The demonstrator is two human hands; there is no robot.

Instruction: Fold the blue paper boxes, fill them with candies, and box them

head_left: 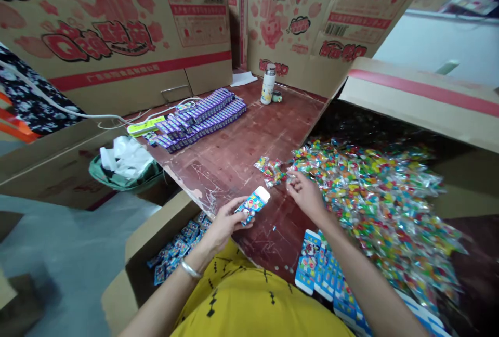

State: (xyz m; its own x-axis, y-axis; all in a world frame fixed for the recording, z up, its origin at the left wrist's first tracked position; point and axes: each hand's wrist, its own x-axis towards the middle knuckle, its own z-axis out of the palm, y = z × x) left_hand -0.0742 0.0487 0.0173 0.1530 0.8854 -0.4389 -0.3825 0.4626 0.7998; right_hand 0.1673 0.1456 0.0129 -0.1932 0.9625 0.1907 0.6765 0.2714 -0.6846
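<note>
My left hand [230,220] is closed around a small blue candy box [254,203], printed with fruit pictures. Its white flap end stands out at the upper right, away from my fingers. My right hand [306,196] has its fingers curled at the left edge of a big heap of clear candy packets [374,202] filled with colourful sweets. Whether a packet is pinched in those fingertips is hard to see. Just left of them, a few loose candy packets [271,170] lie on the red-brown table [280,129]. Under my right forearm are flat blue unfilled cartons [310,261].
Rows of purple boxes [206,116] stand on the table's far left, near a yellow-green power strip [146,126]. A thermos [268,85] is at the back. Below the left edge, a carton [156,228] holds blue boxes beside a lined bin [127,163]. Large cardboard boxes [202,35] wall the back.
</note>
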